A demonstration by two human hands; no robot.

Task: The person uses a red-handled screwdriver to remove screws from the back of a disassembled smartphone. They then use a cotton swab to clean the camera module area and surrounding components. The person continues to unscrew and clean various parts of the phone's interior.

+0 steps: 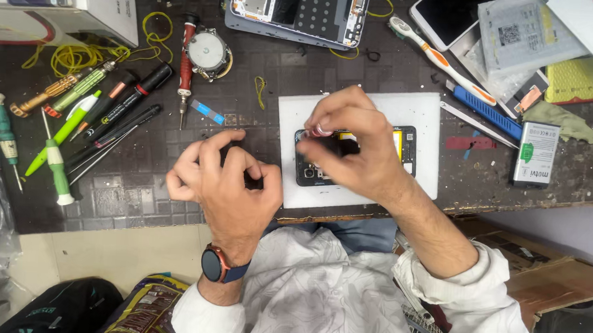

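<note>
Our right hand (352, 146) pinches a small pink piece (321, 129) over the opened phone (407, 147) on the white mat (362, 105); our left hand (224, 179) rests clenched on the table (137, 191), its grip holding nothing we can see.

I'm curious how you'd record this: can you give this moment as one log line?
left hand: curled on dark mat, nothing visibly held | right hand: fingers pinched over opened phone | phone on white pad | screwdrivers left
</note>
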